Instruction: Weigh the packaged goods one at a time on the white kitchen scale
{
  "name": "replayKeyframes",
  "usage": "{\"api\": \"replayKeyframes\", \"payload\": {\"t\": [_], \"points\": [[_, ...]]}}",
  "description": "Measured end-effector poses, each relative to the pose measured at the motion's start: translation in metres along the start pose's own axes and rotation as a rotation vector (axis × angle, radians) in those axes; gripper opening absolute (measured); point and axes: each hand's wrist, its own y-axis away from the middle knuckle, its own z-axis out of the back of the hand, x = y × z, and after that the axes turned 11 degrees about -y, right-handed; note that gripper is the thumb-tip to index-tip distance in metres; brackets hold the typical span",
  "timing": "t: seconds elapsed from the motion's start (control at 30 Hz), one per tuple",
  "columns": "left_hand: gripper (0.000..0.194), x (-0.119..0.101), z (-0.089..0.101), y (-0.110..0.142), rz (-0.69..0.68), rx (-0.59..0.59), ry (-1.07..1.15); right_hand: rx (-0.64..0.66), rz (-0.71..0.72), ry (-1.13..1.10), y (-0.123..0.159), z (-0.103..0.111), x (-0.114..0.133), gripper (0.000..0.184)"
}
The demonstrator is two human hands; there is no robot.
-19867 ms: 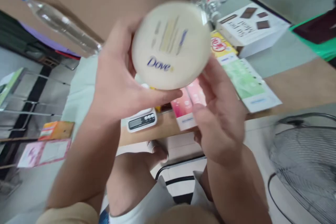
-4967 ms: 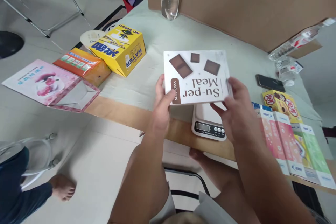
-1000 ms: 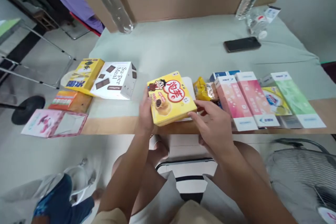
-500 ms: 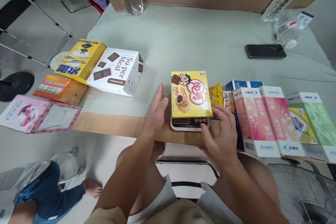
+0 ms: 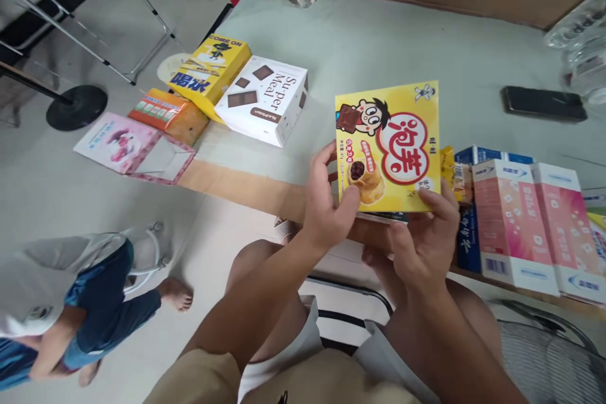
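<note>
A yellow snack box (image 5: 402,139) with a cartoon boy and a filled puff on its front is raised above the table's near edge, its face tilted toward me. My left hand (image 5: 326,208) grips it by the left edge, thumb across the lower left corner. At the lower right corner, my right hand (image 5: 428,240) has its fingers around the box, with the thumb pointing up below it. Beneath the box, a small kitchen scale (image 5: 391,217) shows only a dark strip of its panel; the rest is hidden.
On the left lie a white chocolate meal box (image 5: 267,101), a yellow carton (image 5: 211,66), an orange pack (image 5: 168,115) and an open pink box (image 5: 135,148). Pink-and-white cartons (image 5: 516,221) stand right, a phone (image 5: 544,104) behind them. A seated person (image 5: 95,290) is at lower left.
Both hands have closed on the yellow snack box and lifted it off the scale, tilting it toward me. My view has swung left, so the table items appear shifted right.
</note>
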Motion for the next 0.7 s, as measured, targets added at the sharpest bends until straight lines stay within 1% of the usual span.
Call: {"api": "replayKeyframes", "payload": {"t": [0.07, 0.1, 0.13, 0.2, 0.23, 0.27, 0.37, 0.43, 0.47, 0.5, 0.57, 0.63, 0.7], "points": [[0.054, -0.009, 0.009, 0.008, -0.052, -0.095, -0.011, -0.094, 0.047, -0.125, -0.004, -0.018, 0.006, 0.034], [0.051, -0.014, 0.016, 0.009, -0.073, -0.125, -0.039, -0.137, 0.04, -0.185, -0.007, -0.028, 0.008, 0.028], [0.045, -0.017, 0.026, 0.009, -0.085, -0.153, -0.073, -0.174, 0.023, -0.244, -0.009, -0.038, 0.01, 0.024], [0.024, -0.021, 0.05, 0.004, -0.08, -0.248, -0.126, -0.206, -0.021, -0.348, -0.012, -0.06, 0.015, 0.02], [0.011, -0.021, 0.065, -0.001, -0.064, -0.334, -0.135, -0.19, -0.047, -0.383, -0.012, -0.07, 0.017, 0.021], [0.007, -0.02, 0.08, -0.006, -0.05, -0.448, -0.134, -0.157, -0.079, -0.41, -0.011, -0.08, 0.018, 0.024], [0.028, -0.009, 0.126, -0.022, -0.077, -0.855, -0.124, -0.015, -0.227, -0.487, -0.002, -0.107, 0.021, 0.036], [0.033, 0.001, 0.148, -0.029, -0.14, -1.06, -0.134, 0.089, -0.328, -0.51, 0.004, -0.124, 0.019, 0.043], [0.035, 0.005, 0.156, -0.032, -0.161, -1.13, -0.135, 0.141, -0.378, -0.503, 0.006, -0.132, 0.018, 0.045], [0.037, 0.009, 0.161, -0.034, -0.171, -1.172, -0.129, 0.188, -0.424, -0.488, 0.006, -0.141, 0.016, 0.047], [0.038, 0.014, 0.166, -0.036, -0.179, -1.198, -0.09, 0.242, -0.484, -0.452, 0.002, -0.158, 0.01, 0.051], [0.036, 0.016, 0.167, -0.038, -0.195, -1.188, -0.041, 0.241, -0.496, -0.417, -0.006, -0.173, 0.005, 0.059], [0.032, 0.016, 0.169, -0.041, -0.217, -1.196, -0.019, 0.198, -0.483, -0.381, -0.016, -0.185, 0.0, 0.065]]}}
